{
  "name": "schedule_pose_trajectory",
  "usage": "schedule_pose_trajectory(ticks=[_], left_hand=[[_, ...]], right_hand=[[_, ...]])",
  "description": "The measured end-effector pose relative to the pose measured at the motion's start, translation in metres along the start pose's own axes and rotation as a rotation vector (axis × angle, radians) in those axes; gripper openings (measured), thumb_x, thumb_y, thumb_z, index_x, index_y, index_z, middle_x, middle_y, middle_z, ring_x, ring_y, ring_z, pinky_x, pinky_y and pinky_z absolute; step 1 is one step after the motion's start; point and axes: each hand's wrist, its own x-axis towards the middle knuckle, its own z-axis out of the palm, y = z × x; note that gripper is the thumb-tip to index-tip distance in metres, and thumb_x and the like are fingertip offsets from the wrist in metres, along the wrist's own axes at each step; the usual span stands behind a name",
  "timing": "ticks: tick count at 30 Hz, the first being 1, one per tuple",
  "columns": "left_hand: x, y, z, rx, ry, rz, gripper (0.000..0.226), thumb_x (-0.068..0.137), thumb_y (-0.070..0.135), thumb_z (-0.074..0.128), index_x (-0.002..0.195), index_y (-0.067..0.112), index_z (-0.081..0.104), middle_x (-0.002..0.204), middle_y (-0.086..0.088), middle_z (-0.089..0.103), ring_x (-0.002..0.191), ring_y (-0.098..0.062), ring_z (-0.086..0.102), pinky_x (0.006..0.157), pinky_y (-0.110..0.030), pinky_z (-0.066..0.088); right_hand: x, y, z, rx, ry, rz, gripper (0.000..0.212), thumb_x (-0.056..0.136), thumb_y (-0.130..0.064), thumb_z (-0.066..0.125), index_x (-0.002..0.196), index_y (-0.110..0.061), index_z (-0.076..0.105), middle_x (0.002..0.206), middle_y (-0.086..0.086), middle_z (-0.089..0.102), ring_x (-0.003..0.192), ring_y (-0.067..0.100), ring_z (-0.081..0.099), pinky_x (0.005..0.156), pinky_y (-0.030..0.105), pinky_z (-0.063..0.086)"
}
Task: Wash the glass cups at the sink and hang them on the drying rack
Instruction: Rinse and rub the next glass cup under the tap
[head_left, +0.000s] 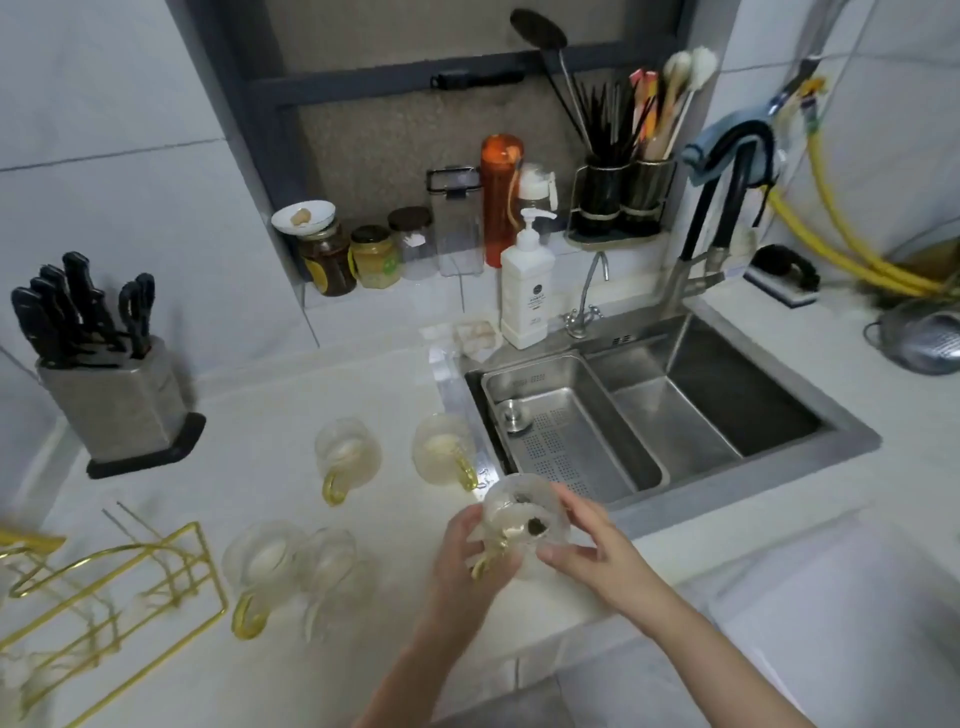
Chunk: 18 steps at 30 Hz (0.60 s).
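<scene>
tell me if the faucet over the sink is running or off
Off, as far as can be seen: no stream falls from the faucet spout, and the sink basin below shows no water.

- knife block at the counter's left
- jars on the window ledge
- white pump bottle beside the small tap
- metal colander far right

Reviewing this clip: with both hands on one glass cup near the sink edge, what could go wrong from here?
1. The held cup sits between the left hand and right hand over the counter edge, not the sink; a slip could break it.
2. Another cup stands at the sink rim and could be knocked in.
</scene>
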Motion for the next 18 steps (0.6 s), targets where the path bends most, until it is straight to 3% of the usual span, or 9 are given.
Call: schedule_pose_trajectory(ticks=[5,8,13,16,18], left_hand=[[0.022,0.034,0.050,-0.025,-0.136,0.048,0.047,0.085,0.012,0.072,0.125,0.031,0.056,0.110,0.016,0.070,0.101,-0.004,0.065,0.088,-0.026,0.054],[0.036,0.047,0.089,-0.021,-0.150,0.044,0.047,0.087,0.016,0.069,0.130,0.027,0.053,0.116,0.009,0.068,0.106,-0.008,0.065,0.095,-0.036,0.053],[0.065,0.059,0.173,0.001,-0.060,-0.018,0.034,0.085,0.026,0.072,0.116,0.026,0.056,0.116,0.008,0.063,0.104,-0.011,0.064,0.089,-0.044,0.056],[0.078,0.069,0.226,-0.026,-0.022,-0.087,0.020,0.087,0.026,0.069,0.104,0.028,0.060,0.109,0.001,0.067,0.093,-0.013,0.067,0.084,-0.037,0.058],[0.085,0.078,0.256,-0.072,-0.022,-0.146,0.022,0.085,0.022,0.072,0.102,0.026,0.060,0.107,-0.002,0.066,0.085,-0.015,0.066,0.079,-0.034,0.058]], right_hand=[[-0.003,-0.001,-0.058,0.051,0.071,0.004,0.072,0.087,-0.003,0.065,0.144,-0.032,0.033,0.138,-0.015,0.044,0.095,-0.015,0.061,0.077,0.006,0.047],[0.001,0.006,-0.100,0.072,0.089,-0.024,0.068,0.085,-0.010,0.070,0.139,-0.037,0.037,0.135,-0.019,0.046,0.101,-0.020,0.056,0.082,0.009,0.047],[0.014,0.019,-0.183,0.022,0.158,-0.028,0.068,0.065,-0.051,0.082,0.124,-0.043,0.048,0.126,-0.019,0.055,0.118,-0.001,0.052,0.100,0.025,0.046],[0.024,0.024,-0.233,-0.015,0.195,-0.027,0.053,0.068,-0.045,0.080,0.112,-0.040,0.052,0.119,-0.017,0.059,0.109,-0.005,0.056,0.089,0.017,0.046],[0.031,0.024,-0.264,-0.051,0.209,-0.023,0.045,0.073,-0.039,0.080,0.109,-0.039,0.054,0.108,-0.016,0.063,0.101,-0.004,0.060,0.082,0.015,0.048]])
